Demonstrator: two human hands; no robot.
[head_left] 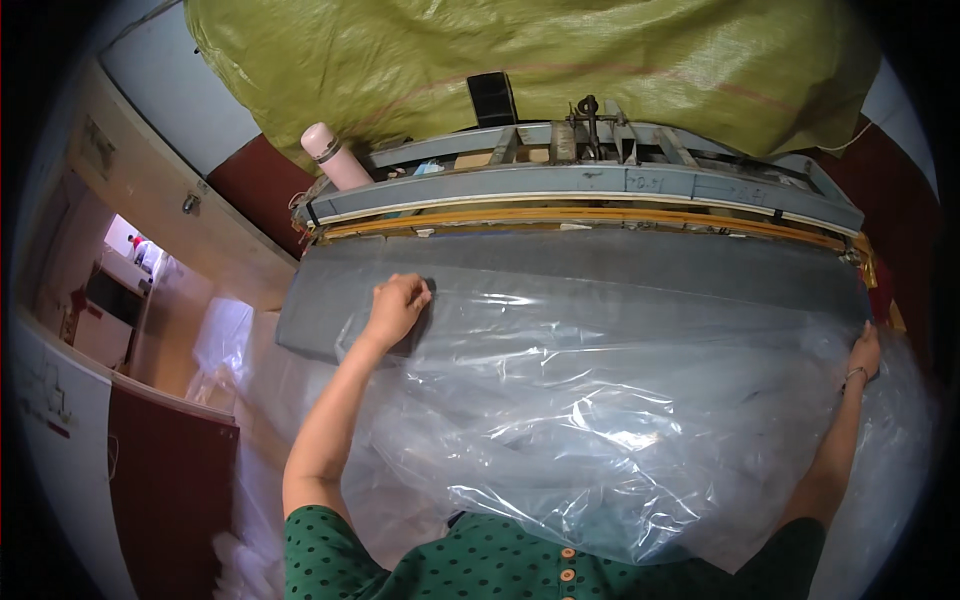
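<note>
A wide sheet of clear plastic film drapes over a grey work surface and hangs down toward me. My left hand is raised over the left part of that surface, its fingers pinched together at the film's upper edge; what lies between the fingertips is too small to make out. At the far right end, my right hand has its fingers closed on the film's right edge. The film is creased and shiny between the two hands.
Behind the surface runs a long grey metal frame with an orange strip along its front. A pink bottle and a black phone stand there, before a yellow-green woven sheet. Left is an open door; more film lies beside me.
</note>
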